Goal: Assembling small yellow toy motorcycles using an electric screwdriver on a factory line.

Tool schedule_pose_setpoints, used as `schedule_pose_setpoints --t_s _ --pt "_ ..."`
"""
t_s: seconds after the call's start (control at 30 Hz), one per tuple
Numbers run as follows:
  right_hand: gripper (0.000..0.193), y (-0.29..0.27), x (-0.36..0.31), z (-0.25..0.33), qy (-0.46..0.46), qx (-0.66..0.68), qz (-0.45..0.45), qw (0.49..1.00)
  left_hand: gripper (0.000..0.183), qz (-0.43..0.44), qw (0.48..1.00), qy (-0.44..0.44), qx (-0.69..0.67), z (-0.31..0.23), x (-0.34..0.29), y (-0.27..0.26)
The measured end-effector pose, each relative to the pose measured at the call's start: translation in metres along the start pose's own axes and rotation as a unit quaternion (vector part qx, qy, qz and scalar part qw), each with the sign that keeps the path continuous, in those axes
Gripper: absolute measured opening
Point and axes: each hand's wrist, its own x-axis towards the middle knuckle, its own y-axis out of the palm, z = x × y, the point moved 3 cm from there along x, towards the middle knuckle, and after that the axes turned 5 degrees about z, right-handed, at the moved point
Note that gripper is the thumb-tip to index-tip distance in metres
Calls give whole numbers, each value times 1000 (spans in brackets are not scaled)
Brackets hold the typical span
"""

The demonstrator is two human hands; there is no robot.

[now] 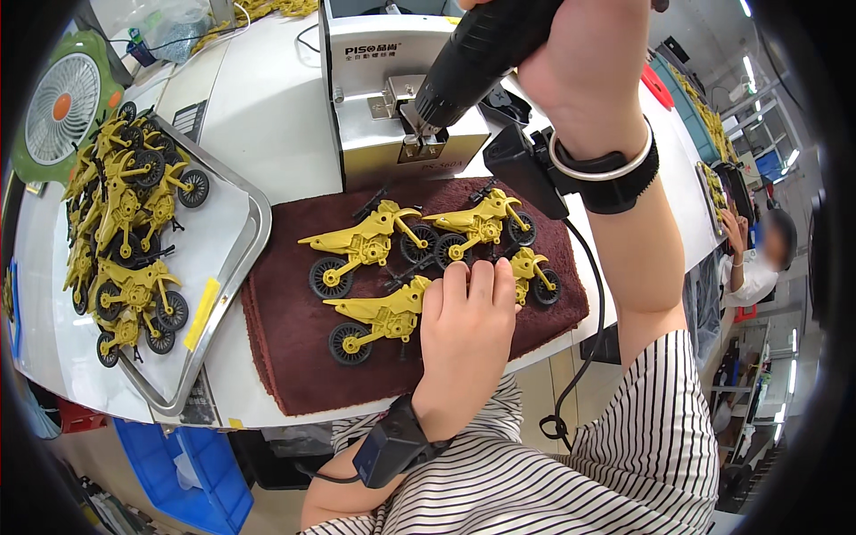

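My right hand [584, 76], raised at the top, is wrapped round a black power screwdriver [481, 58]. The driver's tip points down into the small metal outlet of a silver screw feeder [383, 85]. Down on the brown cloth, the curled fingers of my left hand [468, 325] grip a yellow toy motorcycle [529, 266] with black wheels, covering part of it. Left of that hand lies another toy motorcycle [383, 312], its front hidden by the hand. Behind them are two more, one at left [361, 239] and one at right [481, 218].
A metal tray [254, 223] at left holds a heap of similar yellow motorcycles [125, 209]. Beyond it stands a green fan [62, 107]. A folded brown cloth [299, 383] covers the table front. A blue bin [201, 473] sits below. A cable hangs beside my right arm; another person [758, 259] is at far right.
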Motion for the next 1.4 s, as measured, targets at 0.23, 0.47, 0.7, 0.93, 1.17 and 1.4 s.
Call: schedule_pose_setpoints --t_s 0.23,0.47,0.7,0.93,1.17,1.4 --pt "13 2 -4 8 91 40 -30 995 53 -1 1000 7 3 -4 0 0" --pt "29 -37 -73 61 95 -55 34 993 51 10 1000 -8 -1 -3 0 5" --pt "29 -72 -132 94 88 -46 -15 995 48 27 999 -16 8 -3 2 -1" --pt "31 -76 -155 87 96 -32 -65 993 46 35 999 -11 6 -3 3 -2" --pt "30 -78 -163 83 92 -32 -81 992 46 42 999 -12 8 -7 3 -3" --pt "30 -75 -163 80 99 -37 -77 991 46 43 999 -14 13 -6 3 -3"
